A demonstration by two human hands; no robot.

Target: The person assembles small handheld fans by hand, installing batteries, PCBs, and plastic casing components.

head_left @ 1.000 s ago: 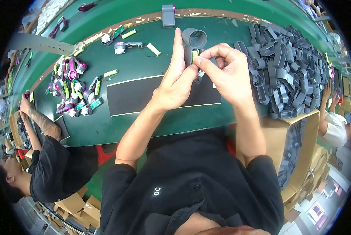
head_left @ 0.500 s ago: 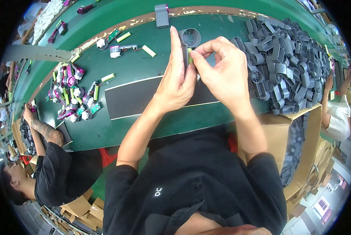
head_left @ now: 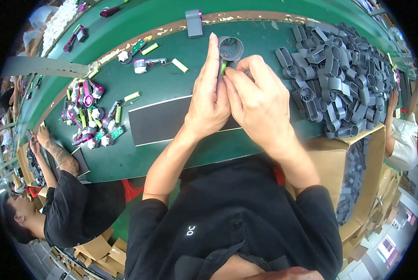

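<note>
Between my hands is a grey plastic housing (head_left: 231, 48) with a round, vaned end pointing away from me. My left hand (head_left: 205, 100) grips its body from the left, index finger straight along the side and thumb across the near part. A green cylindrical battery (head_left: 223, 66) shows at the housing's body. My right hand (head_left: 261, 95) pinches at the battery's near end, its fingertips pressed close to my left thumb. Much of the housing's body and the battery's lower part are hidden by my fingers.
A black mat (head_left: 160, 120) lies under my hands. To the right is a big heap of grey housings (head_left: 332, 79) beside a cardboard box (head_left: 365, 186). Motor assemblies with green batteries (head_left: 90, 114) are piled left. One grey-purple unit (head_left: 194, 24) stands at the back. A co-worker (head_left: 69, 205) sits left.
My right hand has turned and come nearer my left thumb, its fingers bunching lower over the battery. Less of the battery shows. The view has shifted slightly.
</note>
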